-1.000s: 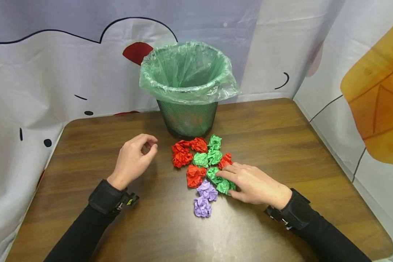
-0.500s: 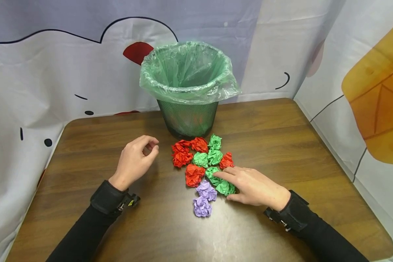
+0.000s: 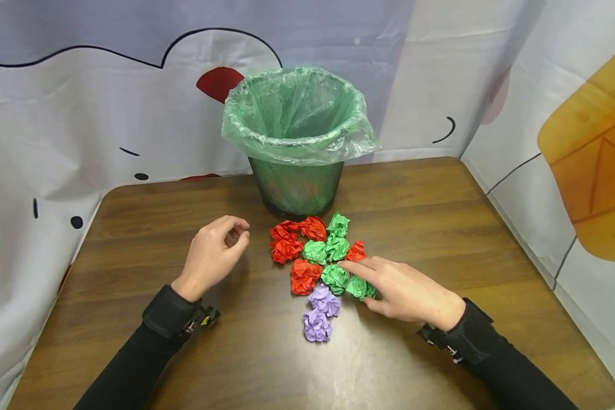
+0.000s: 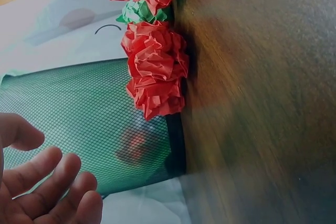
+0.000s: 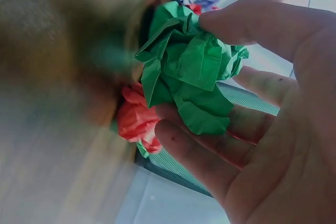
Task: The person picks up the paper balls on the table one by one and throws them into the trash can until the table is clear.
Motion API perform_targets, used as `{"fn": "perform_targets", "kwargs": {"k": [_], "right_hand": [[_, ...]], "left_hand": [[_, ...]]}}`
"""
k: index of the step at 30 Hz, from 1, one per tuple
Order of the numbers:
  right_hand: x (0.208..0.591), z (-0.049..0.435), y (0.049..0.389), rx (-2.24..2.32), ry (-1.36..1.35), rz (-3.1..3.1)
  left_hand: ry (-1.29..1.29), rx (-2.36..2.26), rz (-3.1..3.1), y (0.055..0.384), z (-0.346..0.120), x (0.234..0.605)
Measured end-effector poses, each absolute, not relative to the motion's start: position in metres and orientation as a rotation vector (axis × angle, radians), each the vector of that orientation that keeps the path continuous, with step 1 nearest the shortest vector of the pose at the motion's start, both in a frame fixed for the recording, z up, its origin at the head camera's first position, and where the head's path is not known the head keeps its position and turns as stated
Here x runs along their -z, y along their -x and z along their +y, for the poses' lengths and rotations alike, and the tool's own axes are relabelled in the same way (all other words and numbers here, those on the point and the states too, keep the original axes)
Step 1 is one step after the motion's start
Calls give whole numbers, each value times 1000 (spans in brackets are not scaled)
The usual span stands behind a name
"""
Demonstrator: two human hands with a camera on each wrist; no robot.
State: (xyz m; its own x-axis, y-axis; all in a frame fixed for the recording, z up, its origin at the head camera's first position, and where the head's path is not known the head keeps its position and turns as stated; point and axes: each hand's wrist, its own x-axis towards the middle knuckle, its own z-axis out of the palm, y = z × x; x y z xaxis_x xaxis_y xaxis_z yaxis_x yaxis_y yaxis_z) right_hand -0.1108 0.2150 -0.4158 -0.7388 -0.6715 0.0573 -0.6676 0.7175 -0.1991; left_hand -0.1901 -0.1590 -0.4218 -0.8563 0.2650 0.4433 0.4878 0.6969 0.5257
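My right hand (image 3: 407,289) grips a crumpled green paper ball (image 3: 358,287) at the right of the pile. In the right wrist view, the thumb lies against the top of this green paper ball (image 5: 194,69) with the fingers around its other side. Close by are another green ball (image 3: 335,278) and a red paper ball (image 3: 356,251), partly covered by the hand. My left hand (image 3: 212,250) hovers left of the pile, fingers loosely curled around nothing. Nearest to it are red paper balls (image 3: 286,249), which show in the left wrist view as red crumples (image 4: 155,59).
Behind the pile stands a mesh wastebasket (image 3: 299,185) lined with a green plastic bag (image 3: 297,149); reddish shapes show through its mesh. Two purple paper balls (image 3: 317,326) lie at the pile's front. A printed curtain (image 3: 72,125) borders the wooden table (image 3: 225,353).
The green ball under my right hand has shifted slightly right, apart from the green ball beside it, with the hand moving along. My left hand has hardly moved.
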Motion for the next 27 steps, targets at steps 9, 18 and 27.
{"fn": "perform_targets", "kwargs": {"k": [9, 18, 27], "right_hand": [[399, 220, 112, 343, 1146, 2935], [382, 223, 118, 364, 1257, 2964], [352, 224, 131, 401, 1352, 2984]], "left_hand": [[574, 933, -2586, 189, -161, 425], [581, 937, -2578, 188, -162, 428], [586, 951, -2575, 187, -162, 430]]}}
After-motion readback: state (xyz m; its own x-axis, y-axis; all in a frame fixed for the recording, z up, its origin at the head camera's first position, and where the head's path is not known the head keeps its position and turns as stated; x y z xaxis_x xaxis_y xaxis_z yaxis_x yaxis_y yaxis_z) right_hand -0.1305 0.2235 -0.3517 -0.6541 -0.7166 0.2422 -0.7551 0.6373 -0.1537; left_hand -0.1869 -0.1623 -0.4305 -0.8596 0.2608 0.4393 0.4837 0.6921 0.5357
